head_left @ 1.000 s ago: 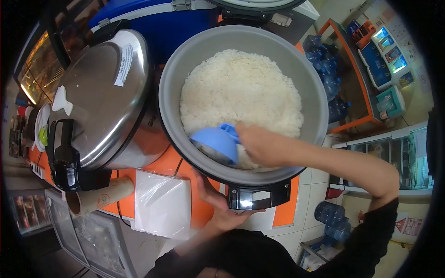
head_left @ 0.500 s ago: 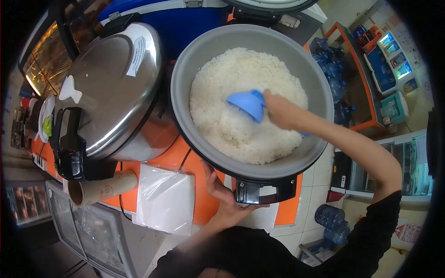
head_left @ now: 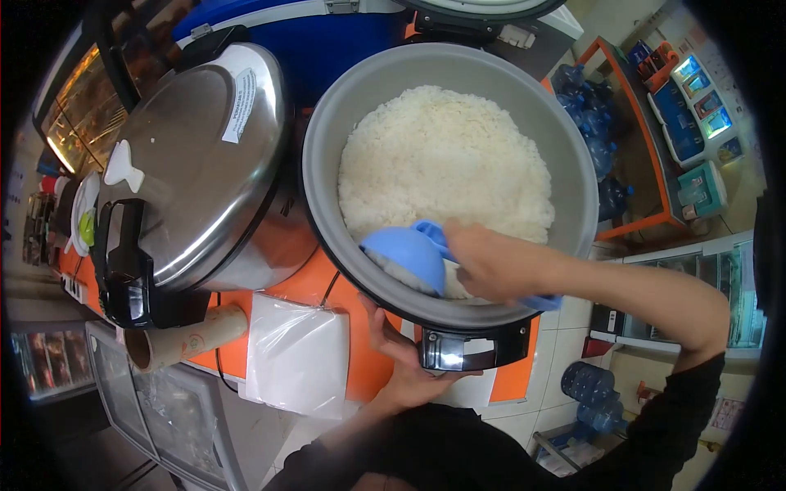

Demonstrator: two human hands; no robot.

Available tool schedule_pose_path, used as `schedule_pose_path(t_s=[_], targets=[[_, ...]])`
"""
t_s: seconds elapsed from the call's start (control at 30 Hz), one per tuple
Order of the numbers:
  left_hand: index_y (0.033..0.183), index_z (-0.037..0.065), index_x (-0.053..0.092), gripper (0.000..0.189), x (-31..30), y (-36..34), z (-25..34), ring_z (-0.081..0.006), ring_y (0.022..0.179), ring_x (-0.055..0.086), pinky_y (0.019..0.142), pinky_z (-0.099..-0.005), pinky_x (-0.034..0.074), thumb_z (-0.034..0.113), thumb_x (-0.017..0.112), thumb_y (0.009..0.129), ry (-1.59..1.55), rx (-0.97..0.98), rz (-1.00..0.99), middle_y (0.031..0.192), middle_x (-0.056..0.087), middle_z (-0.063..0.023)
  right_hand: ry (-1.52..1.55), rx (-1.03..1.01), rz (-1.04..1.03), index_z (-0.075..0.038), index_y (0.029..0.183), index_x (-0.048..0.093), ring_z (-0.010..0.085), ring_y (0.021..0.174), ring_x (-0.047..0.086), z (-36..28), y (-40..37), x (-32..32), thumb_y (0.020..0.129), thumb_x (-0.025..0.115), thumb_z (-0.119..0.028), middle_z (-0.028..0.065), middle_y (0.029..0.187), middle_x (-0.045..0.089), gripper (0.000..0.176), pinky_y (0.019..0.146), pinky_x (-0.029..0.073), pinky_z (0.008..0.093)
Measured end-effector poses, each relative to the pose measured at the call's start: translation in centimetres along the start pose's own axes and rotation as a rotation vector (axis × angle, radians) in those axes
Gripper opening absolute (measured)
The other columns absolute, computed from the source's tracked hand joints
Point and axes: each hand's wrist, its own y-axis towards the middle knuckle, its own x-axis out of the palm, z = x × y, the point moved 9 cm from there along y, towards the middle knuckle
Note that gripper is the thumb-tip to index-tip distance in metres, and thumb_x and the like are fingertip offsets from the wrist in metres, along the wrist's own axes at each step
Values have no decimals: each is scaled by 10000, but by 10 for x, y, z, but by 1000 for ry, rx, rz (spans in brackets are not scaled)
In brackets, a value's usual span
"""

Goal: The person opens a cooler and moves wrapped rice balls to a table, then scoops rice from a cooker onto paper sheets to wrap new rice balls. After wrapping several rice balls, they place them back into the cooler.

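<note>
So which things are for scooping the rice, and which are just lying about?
For the scooping:
right hand holding the blue scoop
rice
grey pot
left hand at the black handle

Seemingly just about:
closed steel cooker
cardboard tube
white wrapped packet
blue bottles

1. I could read no word, brand or number with certainty; the print was too small or blurred.
2. To my left, the closed steel cooker (head_left: 184, 176) carried a white label (head_left: 240, 106) slanting across its lid, with lines of dark print I couldn't make out.
3. On that cooker's side, below the rim, I saw a small dark mark (head_left: 286, 207), too tiny to decipher.
4. The cardboard tube (head_left: 223, 326) beneath the cooker's handle bore a reddish stamp (head_left: 195, 340), its details blurred.
5. Far to my lower right, a pale notice (head_left: 726, 413) showed reddish markings, equally illegible to me.
</note>
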Motion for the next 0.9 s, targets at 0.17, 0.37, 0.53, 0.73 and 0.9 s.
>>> schedule_pose_path(t_s=[0.17,0.37,0.53,0.73,0.9], targets=[[1165,38,208,833,-5,0,-5,-273,1087,280,903,-387,248,121,789,574,34,-26,48,1174,233,-203,220,6,-119,76,1000,402,205,441,524,22,14,9,740,491,-37,152,665,505,297,339,397,313],[1279,109,-67,1200,-38,-16,14,-403,1272,82,1028,-493,41,227,849,513,582,404,404,1339,-13,-273,887,277,-266,-10,853,450,68,334,356,37,-57,-19,720,527,-21,15,524,403,154,296,275,207],[1297,12,140,1042,-20,-43,-73,-353,1276,176,1022,-544,61,369,793,567,962,113,-72,1339,178,-217,1389,292,16,9,909,436,83,325,356,32,-145,25,744,492,16,48,546,375,175,262,270,209],[1373,21,44,1341,-3,-57,-158,-236,1346,6,1008,-585,-64,526,772,367,1294,-131,-381,1453,50,-102,2235,158,38,0,1069,385,106,294,358,29,-217,184,750,470,35,78,615,389,332,217,229,207],[1379,46,53,1359,-6,-61,-164,-214,1347,0,993,-608,-68,533,774,334,1315,-197,-379,1458,39,-61,1188,541,803,-105,1302,249,170,349,437,108,-219,279,764,455,20,126,737,457,589,298,379,312]])
